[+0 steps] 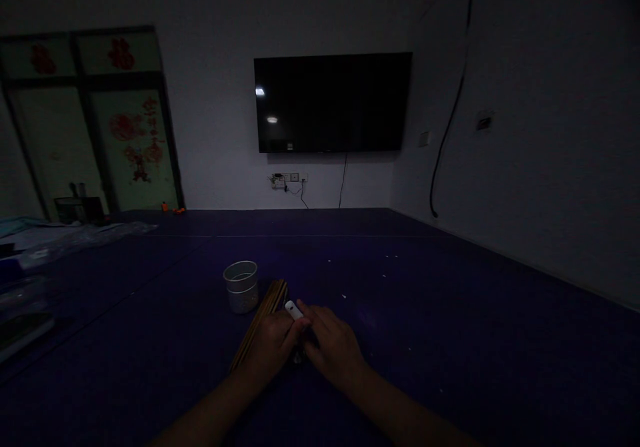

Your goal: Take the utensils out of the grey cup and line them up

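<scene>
Both hands meet low in the middle of the dark table (450,313). The left hand (273,343) lies closed over the near end of the sticks (265,313), a flat bundle of thin brown rods that runs away from the grip toward the cup (241,285). The right hand (333,347) is touching the left one, and its fingers (306,315) reach to the white piece (293,309), a small light object just above the knuckles. Whether the right fingers pinch this piece or only rest against it, I cannot tell; the light is too weak.

The sticks are probably light and stiff, and smooth, so they may slide apart if held loosely. I judge the best hold is around the whole bundle near its middle, with the fingers wrapped. The white piece seems hard, small and easy to drop; a pinch at its sides would suit it.

The cup stands upright beyond the grip, near the far end of the sticks. No writing can be read on these things.
</scene>
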{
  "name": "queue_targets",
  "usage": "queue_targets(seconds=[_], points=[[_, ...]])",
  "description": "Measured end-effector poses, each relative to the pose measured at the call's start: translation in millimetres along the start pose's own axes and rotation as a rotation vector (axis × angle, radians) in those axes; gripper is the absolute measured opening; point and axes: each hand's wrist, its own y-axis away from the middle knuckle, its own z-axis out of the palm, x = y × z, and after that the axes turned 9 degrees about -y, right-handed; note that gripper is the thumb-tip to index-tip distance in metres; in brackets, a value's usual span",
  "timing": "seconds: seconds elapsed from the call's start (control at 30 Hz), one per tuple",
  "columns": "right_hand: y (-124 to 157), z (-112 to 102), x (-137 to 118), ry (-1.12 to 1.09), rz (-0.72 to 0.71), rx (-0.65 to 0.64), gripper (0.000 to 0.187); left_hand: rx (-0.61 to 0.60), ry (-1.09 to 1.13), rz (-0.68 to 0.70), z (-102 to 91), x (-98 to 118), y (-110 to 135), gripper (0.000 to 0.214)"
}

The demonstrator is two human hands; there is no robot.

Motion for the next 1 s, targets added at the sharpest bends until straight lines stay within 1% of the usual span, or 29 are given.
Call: queue_targets(seconds=[0.1, 0.2, 0.37, 0.5, 0.63, 0.73, 0.87, 1.0], points=[[-0.8, -1.8, -0.2, -0.006, -0.016, -0.013, 0.055, 0.005, 0.0, 0.029, -0.7, 0.8, -1.1, 0.051], [-1.2, -2.5, 0.1, -0.036, -0.043, 0.014, 0.057, 0.01, -0.031, 0.029, 0.0, -1.0, -1.7, 0.053], [-1.8, -2.7, -0.7, -0.067, -0.097, 0.057, 0.067, 0.036, -0.044, 0.027, -0.8, -1.8, -1.6, 0.055], [-1.9, -2.7, -0.6, -0.065, -0.136, 0.073, 0.066, 0.04, -0.031, 0.057, -4.4, 0.9, -3.5, 0.052], [-2.2, -2.1, 1.4, -0.08, -0.153, 0.063, 0.063, 0.068, -0.061, 0.072, -3.9, -0.6, -4.2, 0.05], [-2.9, -2.7, 1.1, -0.096, -0.157, 0.058, 0.062, 0.065, -0.071, 0.067, -1.9, -2.9, -3.3, 0.05], [-3.0, -3.0, -0.6, -0.106, -0.144, 0.055, 0.065, 0.031, -0.073, 0.069, -0.3, -3.9, -2.3, 0.049], [-0.9, 0.3, 0.3, -0.103, -0.129, 0.071, 0.068, 0.054, -0.078, 0.081, -1.1, -2.3, -2.8, 0.048]])
